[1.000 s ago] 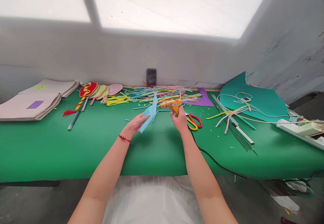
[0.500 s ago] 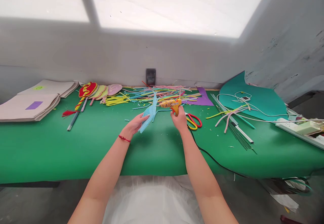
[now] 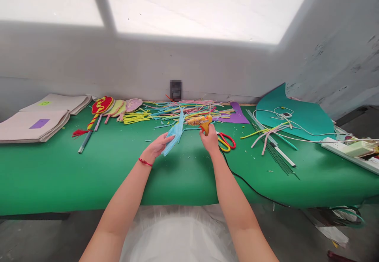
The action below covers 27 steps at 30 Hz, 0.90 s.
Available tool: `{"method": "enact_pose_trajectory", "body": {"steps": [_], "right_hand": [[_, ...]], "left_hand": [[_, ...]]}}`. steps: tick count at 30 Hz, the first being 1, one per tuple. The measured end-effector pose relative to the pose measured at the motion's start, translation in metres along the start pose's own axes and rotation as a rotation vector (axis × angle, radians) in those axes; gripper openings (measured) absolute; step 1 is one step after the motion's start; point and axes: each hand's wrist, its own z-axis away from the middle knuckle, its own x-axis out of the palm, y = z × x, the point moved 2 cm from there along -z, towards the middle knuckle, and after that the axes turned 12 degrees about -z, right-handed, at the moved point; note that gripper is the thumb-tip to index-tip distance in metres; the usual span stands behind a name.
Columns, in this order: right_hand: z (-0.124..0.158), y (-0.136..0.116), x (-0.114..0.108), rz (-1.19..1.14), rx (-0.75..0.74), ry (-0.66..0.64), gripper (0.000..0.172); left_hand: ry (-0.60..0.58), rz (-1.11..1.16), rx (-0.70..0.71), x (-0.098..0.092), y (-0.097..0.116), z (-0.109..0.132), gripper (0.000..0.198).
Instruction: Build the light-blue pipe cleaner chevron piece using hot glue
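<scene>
My left hand (image 3: 160,144), with a red bracelet at the wrist, grips a light blue piece of pipe cleaners (image 3: 174,135) laid side by side, tilted above the table. In my right hand (image 3: 209,137) is a yellow hot glue gun (image 3: 205,123), its nozzle pointing left at the blue piece's edge; whether they touch I cannot tell. A glue stick rises from the gun's back. Scissors (image 3: 226,141) with red and yellow handles lie just right of my right hand. Behind both hands spreads a heap of coloured pipe cleaners (image 3: 166,110).
Fuzzy fan-shaped pieces (image 3: 102,106) and stacked beige sheets (image 3: 44,123) lie to the left. On the right are a teal sheet (image 3: 310,121), thin wires (image 3: 280,159), a white-barrelled marker (image 3: 284,155) and a power strip (image 3: 337,147). The gun's black cord (image 3: 251,186) runs over the front edge.
Almost nothing differs. Both hands keep their places with the blue piece and the glue gun; the view has shifted very slightly.
</scene>
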Motion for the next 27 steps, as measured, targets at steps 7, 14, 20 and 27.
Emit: {"method": "enact_pose_trajectory", "body": {"steps": [7, 14, 20, 27], "right_hand": [[0.000, 0.002, 0.000, 0.004, -0.021, 0.009, 0.017], [-0.001, 0.006, 0.001, 0.021, -0.035, 0.027, 0.015], [-0.002, 0.010, 0.003, 0.055, 0.010, 0.035, 0.020], [-0.009, 0.035, -0.009, 0.142, 0.280, 0.121, 0.042]], "left_hand": [[-0.007, -0.017, -0.012, 0.001, 0.002, 0.002, 0.034], [-0.019, -0.007, 0.012, 0.002, 0.002, 0.001, 0.039], [-0.022, 0.005, 0.004, 0.002, 0.002, 0.001, 0.038], [0.032, 0.032, 0.017, -0.005, 0.001, 0.000, 0.030]]}}
